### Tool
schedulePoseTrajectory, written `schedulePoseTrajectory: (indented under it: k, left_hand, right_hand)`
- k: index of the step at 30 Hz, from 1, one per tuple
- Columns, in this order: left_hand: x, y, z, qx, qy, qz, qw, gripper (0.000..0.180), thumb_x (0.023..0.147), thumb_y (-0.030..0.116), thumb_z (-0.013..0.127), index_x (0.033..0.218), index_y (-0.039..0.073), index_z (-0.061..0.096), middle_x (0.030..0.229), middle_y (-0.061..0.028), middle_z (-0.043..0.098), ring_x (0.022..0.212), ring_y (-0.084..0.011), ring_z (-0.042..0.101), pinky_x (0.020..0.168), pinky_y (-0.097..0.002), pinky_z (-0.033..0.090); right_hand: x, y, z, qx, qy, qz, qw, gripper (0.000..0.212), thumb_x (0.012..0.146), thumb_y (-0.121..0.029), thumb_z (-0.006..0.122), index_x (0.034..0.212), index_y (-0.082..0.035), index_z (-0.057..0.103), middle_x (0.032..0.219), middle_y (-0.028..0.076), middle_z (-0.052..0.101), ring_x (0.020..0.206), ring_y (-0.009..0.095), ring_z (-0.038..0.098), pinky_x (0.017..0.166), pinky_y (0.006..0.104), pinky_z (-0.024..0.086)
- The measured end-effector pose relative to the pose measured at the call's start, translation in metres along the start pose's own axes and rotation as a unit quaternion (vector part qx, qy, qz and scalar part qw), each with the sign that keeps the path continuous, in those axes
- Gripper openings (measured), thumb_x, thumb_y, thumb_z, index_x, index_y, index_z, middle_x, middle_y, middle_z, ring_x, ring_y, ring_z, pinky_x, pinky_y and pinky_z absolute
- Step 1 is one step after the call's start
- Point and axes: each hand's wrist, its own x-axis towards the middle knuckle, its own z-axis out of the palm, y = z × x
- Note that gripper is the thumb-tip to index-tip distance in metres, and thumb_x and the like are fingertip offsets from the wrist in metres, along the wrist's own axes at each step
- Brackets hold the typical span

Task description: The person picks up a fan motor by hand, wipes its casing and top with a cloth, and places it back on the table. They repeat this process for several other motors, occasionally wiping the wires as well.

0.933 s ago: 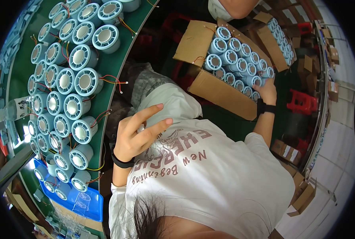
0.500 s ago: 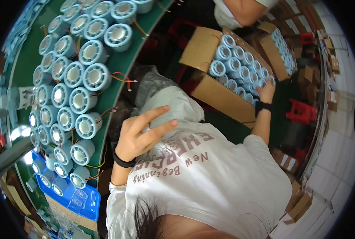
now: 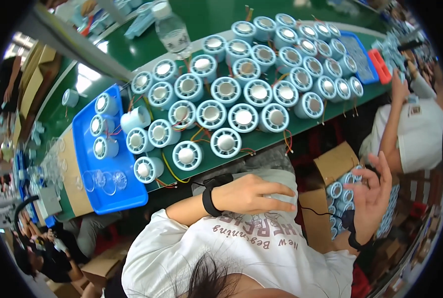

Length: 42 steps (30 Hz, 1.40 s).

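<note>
My left hand (image 3: 249, 194) hovers over my lap, its fingers loosely stretched with nothing in them. To the right, my right hand (image 3: 371, 198) is raised above an open carton (image 3: 313, 218), fingers apart and holding nothing. Light blue cylindrical parts (image 3: 344, 196) fill that carton; the hand and wrist partly cover them. On the table ahead stand many similar light blue cylinders (image 3: 211, 114), each with a slotted rim and a silver disc on top. Thin coloured wires trail from several of them. One cylinder (image 3: 135, 119) at the left lies tilted on its side.
The green table (image 3: 206, 176) curves across in front of me. A blue tray (image 3: 132, 196) at left holds cylinders and clear plastic pieces; another blue tray (image 3: 360, 54) is at far right. A plastic bottle (image 3: 174, 37) stands behind. A co-worker's arm (image 3: 393, 119) is at right.
My view has swung toward the table. The right hand, earlier among the cylinders in the carton, is now lifted above it and empty. My left hand's fingers have come closer together.
</note>
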Motion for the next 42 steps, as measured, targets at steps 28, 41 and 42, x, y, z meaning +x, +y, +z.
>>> schedulePoseTrajectory:
  k: [28, 41, 42]
  left_hand:
    - [-0.067, 0.069, -0.023, -0.063, 0.462, -0.286, 0.837, 0.014, 0.095, 0.010, 0.058, 0.094, -0.003, 0.058, 0.094, -0.0083, 0.064, 0.080, -0.0099, 0.057, 0.070, -0.0243, 0.047]
    - [-0.058, 0.088, -0.021, 0.132, 0.428, -0.346, 0.825, 0.010, 0.092, 0.010, 0.063, 0.092, 0.000, 0.061, 0.077, -0.0059, 0.065, 0.059, -0.0084, 0.055, 0.056, -0.0207, 0.045]
    - [-0.058, 0.090, -0.024, 0.155, 0.418, -0.356, 0.821, 0.010, 0.091, 0.010, 0.065, 0.092, 0.001, 0.062, 0.077, -0.0062, 0.065, 0.059, -0.0087, 0.056, 0.055, -0.0209, 0.045]
  right_hand:
    - [0.026, 0.025, 0.149, 0.026, -0.496, -0.049, 0.866, 0.021, 0.094, -0.016, 0.056, 0.106, 0.000, 0.064, 0.097, 0.011, 0.064, 0.087, 0.022, 0.061, 0.076, 0.0309, 0.049]
    - [0.000, 0.021, 0.179, 0.008, -0.452, -0.195, 0.870, 0.040, 0.080, -0.021, 0.075, 0.111, -0.001, 0.061, 0.114, 0.012, 0.059, 0.098, 0.025, 0.059, 0.080, 0.0305, 0.048]
    - [0.002, 0.027, 0.177, 0.006, -0.515, -0.161, 0.842, 0.041, 0.079, -0.022, 0.075, 0.112, -0.001, 0.061, 0.117, 0.013, 0.057, 0.100, 0.026, 0.059, 0.083, 0.0328, 0.047]
